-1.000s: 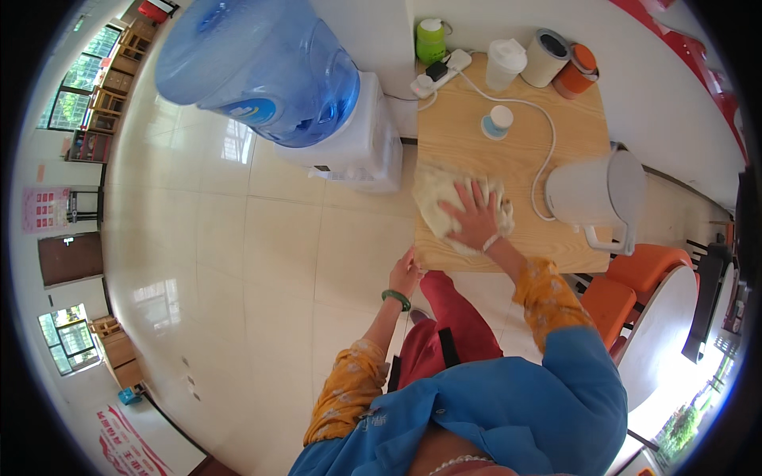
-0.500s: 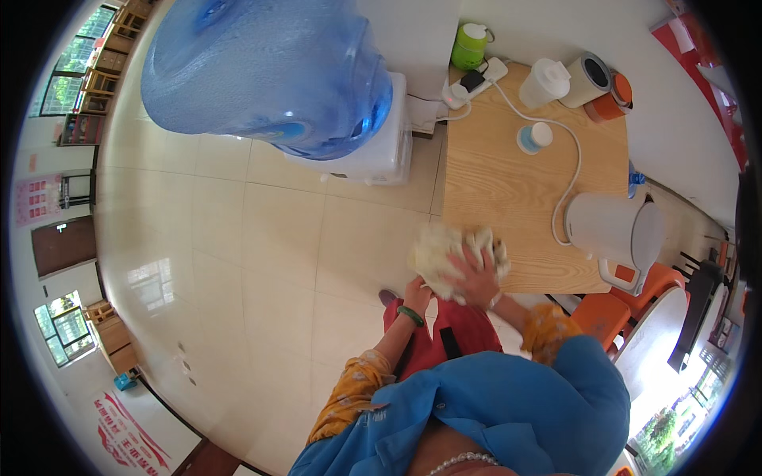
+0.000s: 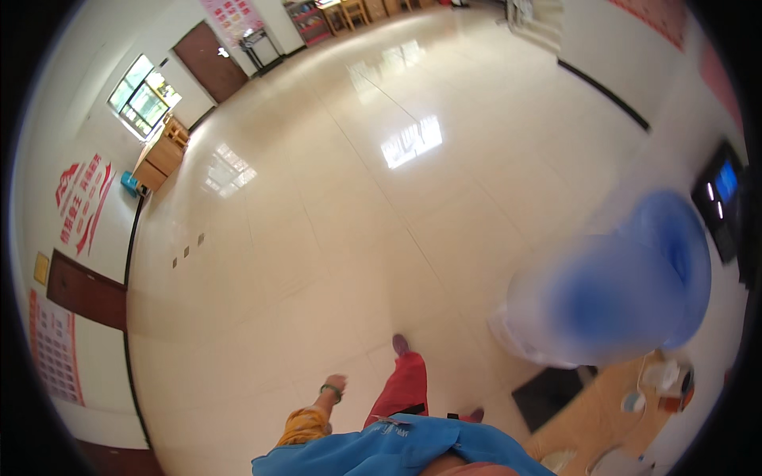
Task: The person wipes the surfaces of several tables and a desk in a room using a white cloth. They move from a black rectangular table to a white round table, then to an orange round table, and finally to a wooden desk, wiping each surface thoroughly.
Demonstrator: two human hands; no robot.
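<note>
My left hand (image 3: 338, 384), with a dark green bangle at its wrist, hangs beside my left leg above the tiled floor (image 3: 302, 285). It looks loose and holds nothing that I can see; its fingers are small and slightly blurred. My right hand is out of view. Close to the lower edge, a pale thing (image 3: 558, 460), possibly the cloth, lies at the near part of the wooden table (image 3: 583, 416); its kind is unclear.
A blurred water dispenser with a large blue bottle (image 3: 635, 293) stands to the right. A dark mat (image 3: 548, 397) lies beside the table, which bears a small white-lidded jar (image 3: 633, 401). Far left are a brown door (image 3: 210, 62) and a wooden cabinet (image 3: 159, 163).
My body and view have turned left, away from the table. My right hand, earlier on the cream cloth, has left view. My left hand has come away from the cloth and hangs down.
</note>
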